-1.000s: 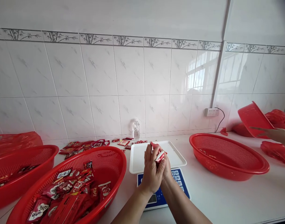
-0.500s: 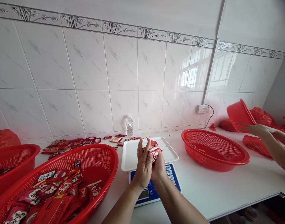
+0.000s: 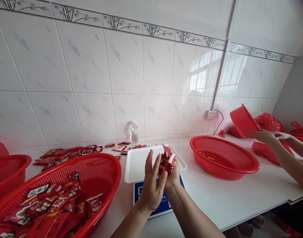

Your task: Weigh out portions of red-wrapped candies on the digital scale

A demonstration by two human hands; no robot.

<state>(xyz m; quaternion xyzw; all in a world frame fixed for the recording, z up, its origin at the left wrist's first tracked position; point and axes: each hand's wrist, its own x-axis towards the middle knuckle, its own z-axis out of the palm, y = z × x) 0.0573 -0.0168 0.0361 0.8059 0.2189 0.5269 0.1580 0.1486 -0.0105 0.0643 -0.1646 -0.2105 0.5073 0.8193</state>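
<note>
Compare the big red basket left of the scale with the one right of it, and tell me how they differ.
The left basket holds a broad heap of red packets; the right basket shows only a few small items on its bottom. The left basket runs out of the picture, while the right basket is in full view. Both are red, with perforated walls, and sit upright.

The held packets (image 3: 169, 164) are red with white patches. Red, too, are the left basket (image 3: 118, 170) and right basket (image 3: 215, 168), both patterned with rows of small holes. The basket packets (image 3: 46, 206) mix red with white panels and black or white lettering. White tray (image 3: 138, 162), blue scale (image 3: 163, 207), white tabletop (image 3: 206, 198). Grey marbling streaks the white tiles (image 3: 92, 59); 1 border strip (image 3: 89, 16) carries dark bamboo designs.
</note>
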